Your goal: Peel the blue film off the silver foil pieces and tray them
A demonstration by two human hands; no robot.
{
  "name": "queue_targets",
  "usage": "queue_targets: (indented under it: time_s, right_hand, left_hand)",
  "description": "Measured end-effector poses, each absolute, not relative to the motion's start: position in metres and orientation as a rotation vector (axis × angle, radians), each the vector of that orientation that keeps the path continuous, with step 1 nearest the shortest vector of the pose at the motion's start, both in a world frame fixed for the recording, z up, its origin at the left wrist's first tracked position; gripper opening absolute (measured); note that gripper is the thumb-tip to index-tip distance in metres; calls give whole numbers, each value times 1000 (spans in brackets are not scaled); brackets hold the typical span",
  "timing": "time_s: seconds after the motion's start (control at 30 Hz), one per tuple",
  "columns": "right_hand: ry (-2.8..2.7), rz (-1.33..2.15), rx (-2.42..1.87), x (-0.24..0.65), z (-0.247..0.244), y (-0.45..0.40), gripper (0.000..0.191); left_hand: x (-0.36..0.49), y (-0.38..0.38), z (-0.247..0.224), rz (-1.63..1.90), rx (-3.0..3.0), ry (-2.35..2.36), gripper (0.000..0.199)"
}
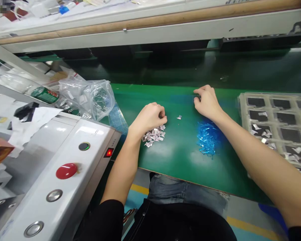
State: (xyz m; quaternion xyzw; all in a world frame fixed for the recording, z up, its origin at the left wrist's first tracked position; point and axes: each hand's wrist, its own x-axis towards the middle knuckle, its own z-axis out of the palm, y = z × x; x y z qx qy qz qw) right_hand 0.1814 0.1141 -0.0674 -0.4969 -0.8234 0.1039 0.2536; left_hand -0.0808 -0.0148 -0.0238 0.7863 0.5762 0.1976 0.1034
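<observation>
My left hand (152,117) is closed in a pinch just above a pile of small silvery flat pieces (154,135) on the green work surface (170,150). Whatever its fingertips hold, if anything, is too small or hidden to make out. Farther right, my right hand (207,102) hovers over the surface with thumb and forefinger apart and nothing visible between them. Below that hand lies a heap of thin blue film strips (207,139). One single silvery piece (179,117) rests on the surface between the hands.
At right stands a clear compartment tray (244,113) with silvery pieces in some pockets. To the left are a white machine panel (72,197) with a red button (66,171), a clear plastic bag (100,98) and a green can (44,94). A shelf (140,38) spans the back.
</observation>
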Motion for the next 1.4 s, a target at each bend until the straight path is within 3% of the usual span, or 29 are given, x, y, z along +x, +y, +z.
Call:
queue_targets:
  time_s: [0.2,0.63,0.83,1.07,1.4]
  right_hand:
    - [-2262,268,-1310,189,-71,126,26]
    - [-2073,308,-1341,186,-68,121,8]
    - [-1853,567,-946,167,-36,81,21]
    - [-1751,1057,-710,150,-16,44,48]
    - [-1932,956,-735,151,-22,42,14]
  left_hand:
    - [-87,-13,-22,749,2168,1695,12]
    - [-74,-12,-15,1296,1429,1215,23]
    - [-65,-8,-17,1418,1102,1051,21]
    - [-48,-7,-27,1410,1274,1165,39]
    - [-39,-12,-38,1420,1611,1389,20]
